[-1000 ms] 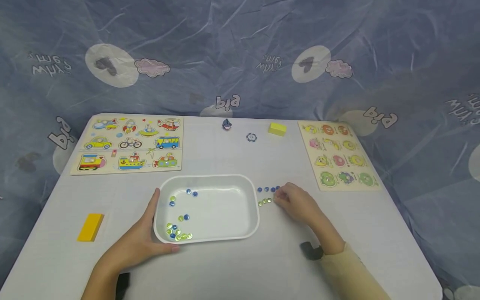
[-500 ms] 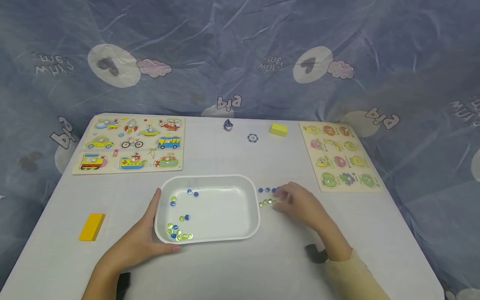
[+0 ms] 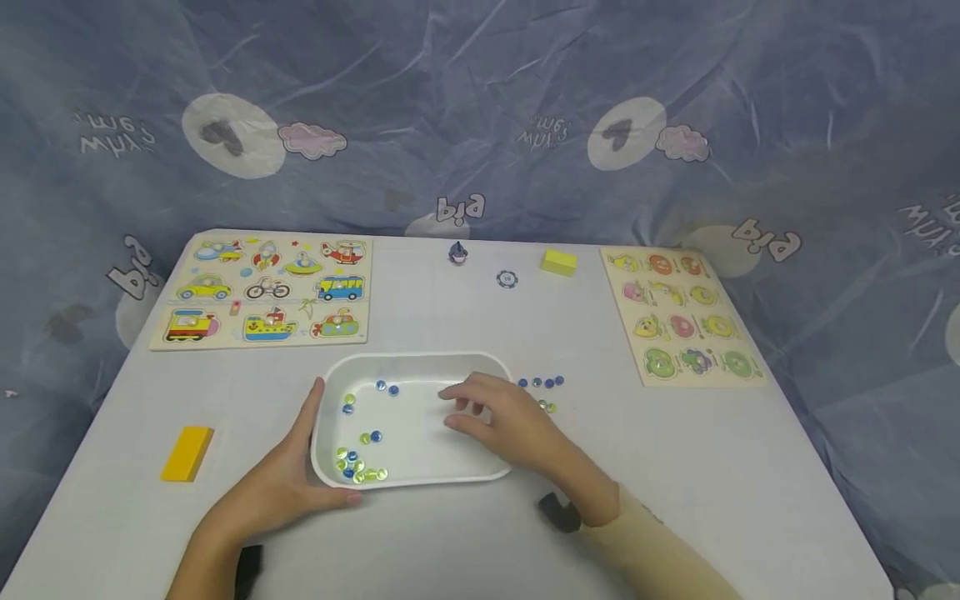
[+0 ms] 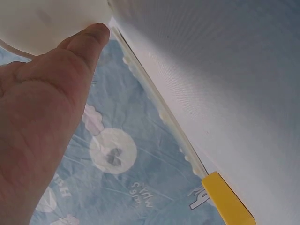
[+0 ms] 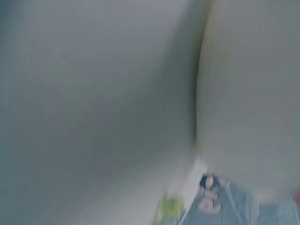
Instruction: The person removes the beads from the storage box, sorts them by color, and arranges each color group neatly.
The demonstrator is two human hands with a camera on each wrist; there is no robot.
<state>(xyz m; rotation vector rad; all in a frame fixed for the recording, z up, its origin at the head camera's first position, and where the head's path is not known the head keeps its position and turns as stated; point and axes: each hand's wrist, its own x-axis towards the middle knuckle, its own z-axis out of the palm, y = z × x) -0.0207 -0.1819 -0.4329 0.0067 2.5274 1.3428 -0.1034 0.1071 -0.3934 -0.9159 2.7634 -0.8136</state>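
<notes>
Fingers (image 3: 463, 390) of our right hand (image 3: 510, 421) are loosely spread and grasp nothing that we can see, poised over the white tray (image 3: 420, 357) in the middle of the bench (image 3: 450, 550). Our left hand (image 3: 281, 479) lies straight-fingered along the tray's end toward the bench's left edge, unclenched, seemingly steadying it. Inside, blue and green discs (image 3: 359, 466) gather at that end, thickest toward the bench's near edge. Between the tray and the bench's right edge run a row of blue discs (image 3: 537, 382) and a row of green discs (image 3: 552, 408), partly hidden by our hand. To pick well, we should probably choose a disc standing apart, pinch its slick-looking rim lightly, and lift it clear of the tray wall.
</notes>
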